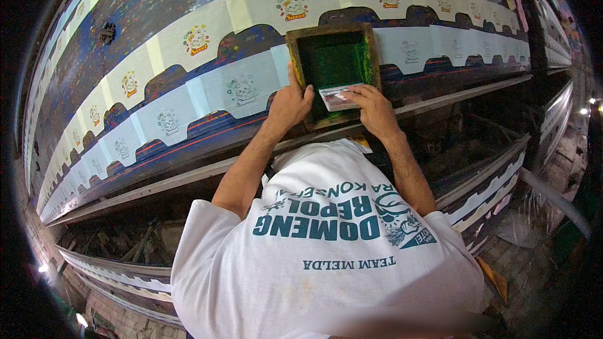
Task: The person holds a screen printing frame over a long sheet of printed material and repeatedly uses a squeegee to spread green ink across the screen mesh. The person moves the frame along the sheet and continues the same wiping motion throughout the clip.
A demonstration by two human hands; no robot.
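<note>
Gripped between both hands, a pale squeegee [340, 96] is pressed flat inside the green-stained wooden screen frame [333, 72]; the right hand [374, 110] is closed on its right end, while the left hand [290, 104] is clamped over the frame's lower-left edge. The frame is laid on the lower strip of pale blue cloth pieces [207, 97] along the long printing table [157, 6]. Pieces to the left carry only a faint grey figure, whereas the upper row [196, 39] is seen printed in full colour, so much is judged left.

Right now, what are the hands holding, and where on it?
The left hand grips the wooden screen frame by its lower left edge; the right hand holds a small squeegee inside it, by its right end.
</note>
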